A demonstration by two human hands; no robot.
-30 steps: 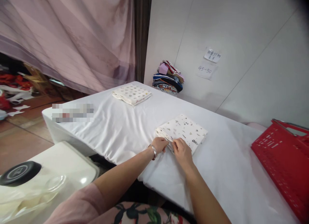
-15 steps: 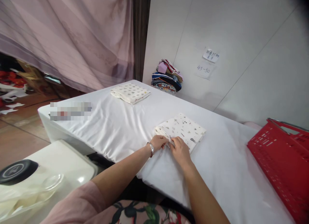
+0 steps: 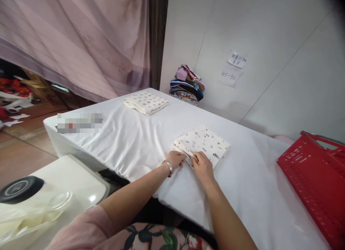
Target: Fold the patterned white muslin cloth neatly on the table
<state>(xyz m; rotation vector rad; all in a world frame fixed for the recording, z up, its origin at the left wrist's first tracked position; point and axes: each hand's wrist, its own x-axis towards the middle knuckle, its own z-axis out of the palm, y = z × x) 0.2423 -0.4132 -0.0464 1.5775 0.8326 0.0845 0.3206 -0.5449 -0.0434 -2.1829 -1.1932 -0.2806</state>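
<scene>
A folded white cloth with small dark prints (image 3: 206, 144) lies flat on the white-covered table (image 3: 256, 178) in front of me. At its near left edge, where the folded layers show, my left hand (image 3: 175, 159) is closed on the cloth's edge, the fingertips partly hidden. Just to the right, my right hand (image 3: 202, 167) pinches the same near edge, thumb and fingers around the layers. Farther back on the table lies a second folded white cloth with grey spots (image 3: 146, 102), untouched.
A red plastic basket (image 3: 315, 178) stands on the table at the right. Stacked folded fabrics (image 3: 186, 85) are by the wall behind. At the lower left is a white surface (image 3: 72, 178) with a black round object (image 3: 21, 189) and a clear plastic bag (image 3: 32, 217).
Both hands stay at the cloth's near edge, with only slight finger shifts. The view has moved a little; the cloths lie in the same places.
</scene>
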